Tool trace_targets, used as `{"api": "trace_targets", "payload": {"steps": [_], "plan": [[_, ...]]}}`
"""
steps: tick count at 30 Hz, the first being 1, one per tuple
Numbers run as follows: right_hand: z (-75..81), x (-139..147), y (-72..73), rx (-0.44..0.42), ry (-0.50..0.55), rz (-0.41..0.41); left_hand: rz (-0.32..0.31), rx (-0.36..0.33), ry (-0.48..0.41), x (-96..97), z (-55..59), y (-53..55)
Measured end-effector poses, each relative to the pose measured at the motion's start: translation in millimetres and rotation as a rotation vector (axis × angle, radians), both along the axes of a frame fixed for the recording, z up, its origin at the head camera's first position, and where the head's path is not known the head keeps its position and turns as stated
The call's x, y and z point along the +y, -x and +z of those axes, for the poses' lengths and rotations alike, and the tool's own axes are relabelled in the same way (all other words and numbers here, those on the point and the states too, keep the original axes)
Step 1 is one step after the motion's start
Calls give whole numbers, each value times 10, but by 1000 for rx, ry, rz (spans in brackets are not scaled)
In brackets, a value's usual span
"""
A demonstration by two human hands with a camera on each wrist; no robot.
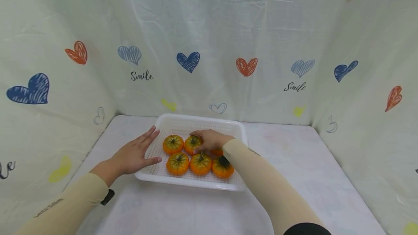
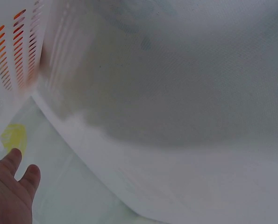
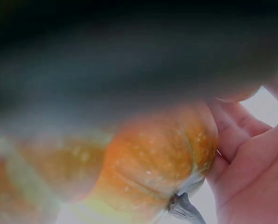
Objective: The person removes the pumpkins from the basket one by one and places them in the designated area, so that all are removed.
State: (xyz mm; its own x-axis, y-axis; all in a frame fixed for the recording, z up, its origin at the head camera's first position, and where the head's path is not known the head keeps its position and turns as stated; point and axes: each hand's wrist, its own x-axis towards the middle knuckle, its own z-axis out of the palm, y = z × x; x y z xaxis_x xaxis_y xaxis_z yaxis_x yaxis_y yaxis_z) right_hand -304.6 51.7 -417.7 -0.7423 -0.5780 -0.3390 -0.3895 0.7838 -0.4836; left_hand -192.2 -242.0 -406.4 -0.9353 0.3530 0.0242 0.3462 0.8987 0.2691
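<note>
Blue strokes fill a large heart [image 1: 28, 89] on the pale curtain [image 1: 36, 53] at far left. Below it, a cream left sleeve [image 1: 75, 200] with dark lettering leads to the person's left hand [image 1: 132, 155], free of any object, fingers extended and thumb spread, at the left side of a white plastic basket [image 1: 192, 182]. Whether its fingertips touch the rim cannot be told; the left wrist view shows orange through the basket's slotted wall. The basket stands on a pale table [image 1: 156, 209], with six orange pumpkins visible inside in two rows. At left, the far-left pumpkin [image 1: 173, 144] sits behind the near-left pumpkin [image 1: 177, 163]. In the centre, the right hand [image 1: 212, 140] grasps the far-middle pumpkin [image 1: 192, 143], thumb and fingers on either side, behind the near-middle pumpkin [image 1: 200, 164]. Next along, the far-right pumpkin [image 1: 217, 152] is mostly hidden by the hand, behind the near-right pumpkin [image 1: 222, 169]. A cream right sleeve [image 1: 267, 177] crosses the basket's right side, a black band [image 1: 307, 229] at the frame's lower edge.
</note>
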Motion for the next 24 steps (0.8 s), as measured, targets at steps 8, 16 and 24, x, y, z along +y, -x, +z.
{"api": "trace_targets", "payload": {"steps": [8, 16, 24], "plan": [[27, -19, -9, -13, 9, -9, 6, -9, 17, -6, 0, 4], [47, -10, -31, -28, 24, -7, -2, -8, 15, -14, -15, 8], [147, -16, -16, 8, 6, 45, 4, -7, 22, -7, -10, 11]]}}
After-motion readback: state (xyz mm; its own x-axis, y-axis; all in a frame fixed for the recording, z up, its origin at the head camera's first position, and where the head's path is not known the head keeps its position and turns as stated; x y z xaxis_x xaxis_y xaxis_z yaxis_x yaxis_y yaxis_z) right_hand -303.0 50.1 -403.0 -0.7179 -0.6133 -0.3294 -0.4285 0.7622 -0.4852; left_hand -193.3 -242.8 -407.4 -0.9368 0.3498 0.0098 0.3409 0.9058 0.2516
